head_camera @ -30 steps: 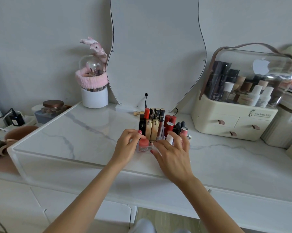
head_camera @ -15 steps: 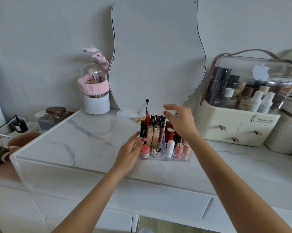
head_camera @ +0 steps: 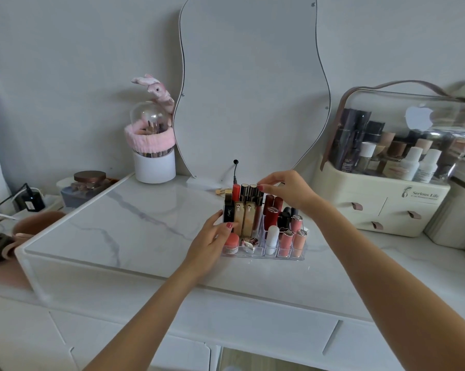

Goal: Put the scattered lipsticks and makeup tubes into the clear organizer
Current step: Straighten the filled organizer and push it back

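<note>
White marble-veined desk (head_camera: pixel 134 223) runs beneath a plain grey wall, with a wavy-edged mirror (head_camera: pixel 250 84) leaning at its back edge. Toward the middle of the desk, nearer the back edge than the front, stands the clear organizer (head_camera: pixel 263 253), already well stocked: tall gold-and-black tubes (head_camera: pixel 246 210) upright in its rear cells, dark red lipsticks (head_camera: pixel 272 210) beside them, a white stick and pink-capped tubes (head_camera: pixel 287 241) in the front cells, and a small pink pot (head_camera: pixel 231 242) at its front left corner.

At the organizer's left side the left hand (head_camera: pixel 212 242) rests, fingers closed lightly against the black tube there, apparently steadying it. Above the back row the right hand (head_camera: pixel 287 191) reaches in, fingertips pinched at the cap of a tall tube; whether the grip has truly closed on it I cannot tell.

Such tubes are likely light, rigid and smooth-sided, so slippery; a pinch near the cap, kept vertical, should suit them best. Being thin acrylic, the organizer probably slides easily, hence the bracing hand. A small gold item (head_camera: pixel 220 192) lies loose on the desk behind the organizer, perhaps the last stray.

At the back right corner a lidded cosmetics case (head_camera: pixel 394 188) holds bottles; a brush holder (head_camera: pixel 154 167) stands back left.
</note>
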